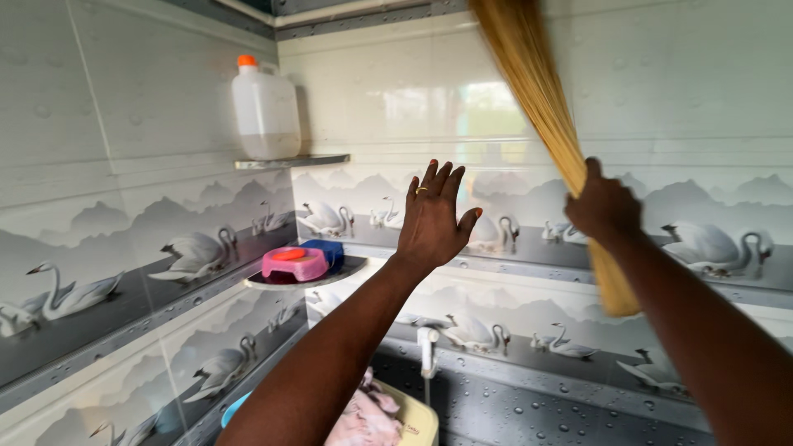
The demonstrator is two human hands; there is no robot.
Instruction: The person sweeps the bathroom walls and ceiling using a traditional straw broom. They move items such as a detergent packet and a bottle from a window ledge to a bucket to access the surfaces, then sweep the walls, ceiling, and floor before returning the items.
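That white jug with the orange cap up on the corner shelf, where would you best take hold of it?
Probably by the moulded handle at its top right, beside the orange cap. The white jug stands upright on the upper corner shelf, walls behind and left, so come from the open front-right.

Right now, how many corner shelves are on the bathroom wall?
2. The upper corner shelf holds a white jug with an orange cap. The lower corner shelf holds a pink soap dish. Others may be hidden behind the arms.
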